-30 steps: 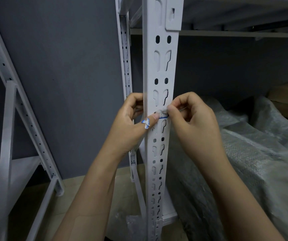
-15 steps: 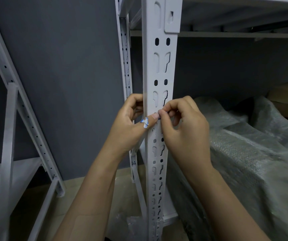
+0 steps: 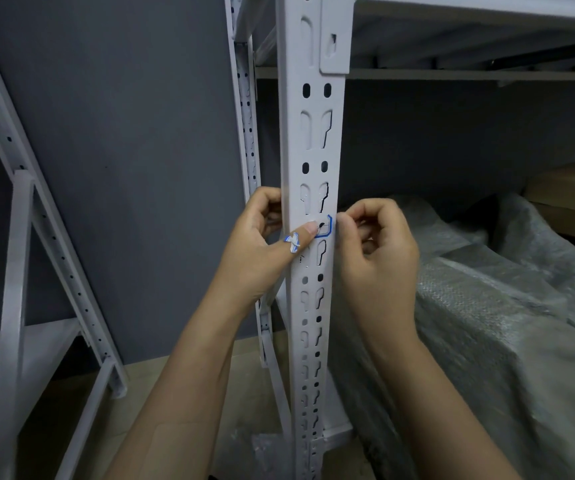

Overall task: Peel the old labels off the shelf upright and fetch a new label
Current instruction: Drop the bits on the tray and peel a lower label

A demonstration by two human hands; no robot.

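While the white slotted shelf upright (image 3: 310, 140) is gripped by the left hand (image 3: 262, 244), an old label (image 3: 325, 227) is seen stuck across its front face, just below a pair of keyhole slots and roughly level with both hands. The label is white with a blue border, and its right side is turned round the corner of the upright. The left fingers are wrapped round the upright from the left, and the thumb (image 3: 308, 231) is pressed flat on the front face, its tip laid on the label's left part. A crumpled scrap of blue-and-white label (image 3: 293, 242) is stuck to that thumb.

The right hand (image 3: 378, 247) is held at the right edge of the upright with its fingers curled inward. Its thumb and forefinger tips are brought together just beside the label's right edge; whether the edge is actually pinched between them cannot be told.

Behind the right forearm, a bulky load wrapped in translucent plastic sheeting (image 3: 487, 323) is laid on the lower level. A shelf board (image 3: 469, 26) is fixed above, a cardboard box (image 3: 573, 199) is seen at far right, and a second white rack (image 3: 19, 237) is set against the grey wall (image 3: 123, 150) at left.
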